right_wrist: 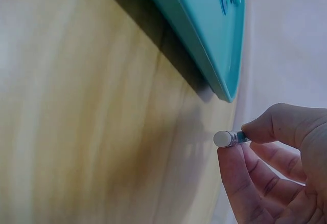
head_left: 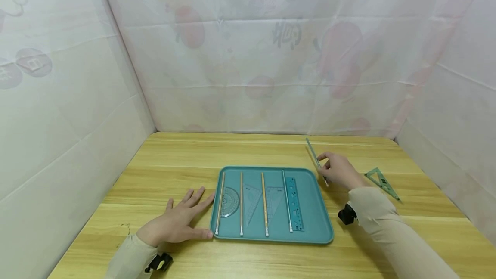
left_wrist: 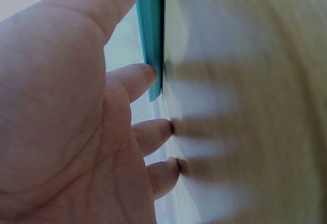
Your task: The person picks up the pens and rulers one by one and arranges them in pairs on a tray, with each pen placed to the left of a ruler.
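My right hand (head_left: 339, 170) pinches a slim grey-green pencil (head_left: 312, 151) between thumb and fingers, just past the right edge of a teal tray (head_left: 319, 214). In the right wrist view the pencil's white eraser end (right_wrist: 223, 139) points toward the camera. At the tray's left edge my left hand (head_left: 176, 223) lies with fingers spread, its thumb and index finger touching the rim. On the tray are several pencils (head_left: 265, 203) in near-parallel lines, a clear protractor (head_left: 230, 202), two clear set squares (head_left: 252, 201) and a blue ruler (head_left: 295, 206).
A green set square (head_left: 382, 183) lies on the wooden table (head_left: 186, 154), right of the right hand. Pale printed cloth (head_left: 248, 55) hangs behind the table and along both sides.
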### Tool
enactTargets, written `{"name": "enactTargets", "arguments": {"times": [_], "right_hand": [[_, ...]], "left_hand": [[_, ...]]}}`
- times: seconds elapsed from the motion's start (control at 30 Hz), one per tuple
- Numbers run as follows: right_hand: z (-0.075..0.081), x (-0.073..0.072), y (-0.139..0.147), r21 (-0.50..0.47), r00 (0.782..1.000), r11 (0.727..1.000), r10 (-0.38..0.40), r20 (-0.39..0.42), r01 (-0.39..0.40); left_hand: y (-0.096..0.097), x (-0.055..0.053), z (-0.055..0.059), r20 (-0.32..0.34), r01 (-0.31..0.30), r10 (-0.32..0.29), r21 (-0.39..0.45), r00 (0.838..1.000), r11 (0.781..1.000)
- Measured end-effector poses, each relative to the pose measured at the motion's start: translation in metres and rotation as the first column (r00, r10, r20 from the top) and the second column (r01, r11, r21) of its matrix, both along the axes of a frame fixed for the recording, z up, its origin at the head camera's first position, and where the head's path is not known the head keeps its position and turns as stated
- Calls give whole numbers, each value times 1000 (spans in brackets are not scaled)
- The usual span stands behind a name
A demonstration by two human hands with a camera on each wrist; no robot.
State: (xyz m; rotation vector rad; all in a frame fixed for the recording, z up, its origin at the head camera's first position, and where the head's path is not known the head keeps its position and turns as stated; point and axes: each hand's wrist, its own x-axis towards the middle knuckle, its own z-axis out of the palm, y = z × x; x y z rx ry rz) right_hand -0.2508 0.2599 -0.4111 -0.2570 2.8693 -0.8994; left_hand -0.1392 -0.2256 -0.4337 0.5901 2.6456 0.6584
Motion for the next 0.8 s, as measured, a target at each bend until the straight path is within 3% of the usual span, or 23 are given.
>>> {"name": "enactTargets", "arguments": {"times": [0.8], "right_hand": [[1,32,-7,-79,999,996,-29,35,32]], "left_hand": [[0,-2,0,6,2,-2,-1,1000,1000]]}}
